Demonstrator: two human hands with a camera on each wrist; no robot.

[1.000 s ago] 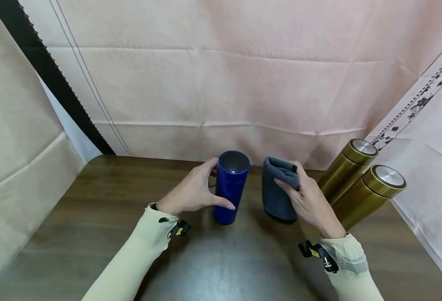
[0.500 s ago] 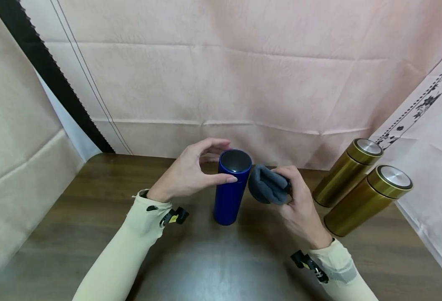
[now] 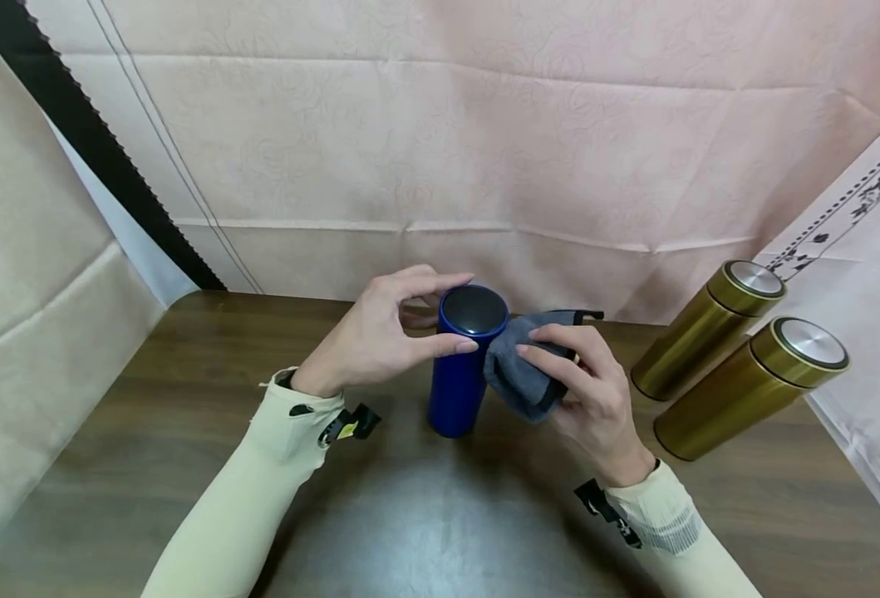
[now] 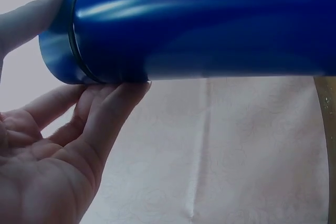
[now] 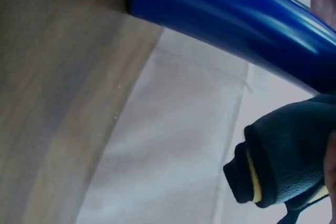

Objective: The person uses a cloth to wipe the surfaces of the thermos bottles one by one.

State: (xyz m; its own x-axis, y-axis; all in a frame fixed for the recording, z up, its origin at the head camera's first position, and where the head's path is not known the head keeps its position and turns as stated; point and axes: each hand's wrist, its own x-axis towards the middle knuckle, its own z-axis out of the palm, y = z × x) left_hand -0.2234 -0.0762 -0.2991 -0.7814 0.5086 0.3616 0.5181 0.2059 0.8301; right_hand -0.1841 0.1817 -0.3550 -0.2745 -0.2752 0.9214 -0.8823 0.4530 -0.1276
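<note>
Head view: grey-blue cloth point(image 3: 518, 374) has come up against the right side of the blue bottle point(image 3: 458, 390), upper part; a second ago they were apart.
Cloth contact: my read, the cloth work on the bottle is at its start; wiping strokes themselves don't show.
Blue bottle: mid-frame, looks upright on the table point(image 3: 440, 515), dark top facing up.
Left hand point(image 3: 372, 340): gripping the bottle near its top, thumb on the near side, fingers behind; it sat lower a second ago.
Right hand point(image 3: 600, 407): holding the bunched cloth, fingertips laid over it; thumb hidden from where I stand.
Table back edge: just behind the bottle, pale sheet point(image 3: 440, 166) hanging beyond it, so little room that way.
Gold bottles: rear gold bottle point(image 3: 705, 332) and front gold bottle point(image 3: 742, 394), right of frame, near the right hand, not touching it; a wide rightward swing could knock one.
Table room: most open wood at lower centre and lower left, between and outside the forearms.
</note>
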